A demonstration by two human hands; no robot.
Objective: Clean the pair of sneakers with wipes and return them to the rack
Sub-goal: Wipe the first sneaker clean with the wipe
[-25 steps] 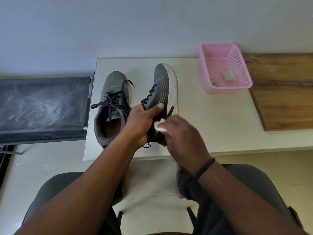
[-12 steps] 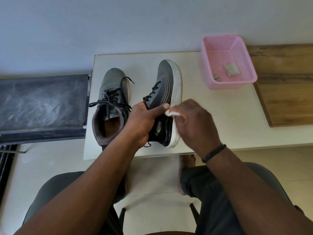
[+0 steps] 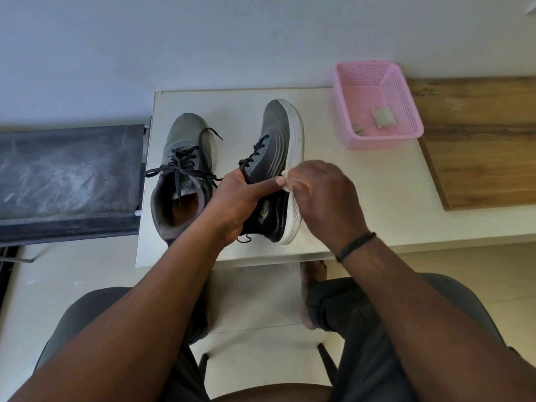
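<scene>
A white table [image 3: 333, 198] stands against the wall and carries everything in play, with a dark bench-like surface [image 3: 69, 181] to its left and a wooden board [image 3: 478, 140] to its right. On the table a pink basket [image 3: 348, 117] holds what look like used, greyed wipes. The left-hand sneaker [image 3: 185, 140] sits flat on its sole, laces loose, untouched. The right-hand sneaker [image 3: 278, 134] is tipped onto its side so its white sole [image 3: 295, 132] faces right; the left hand [image 3: 240, 204] wraps its fingers and thumb around the collar and upper to steady it. A shoe like this is probably light, with a soft mesh upper that gives under pressure and a firmer foam sole, so the collar and midfoot look like the sound places to grip, as is done here. The right hand [image 3: 322, 198] lies just beside the sole's edge, fingertips pinching a small white wipe [image 3: 287, 182] against the join of upper and sole, close to the left thumb.
</scene>
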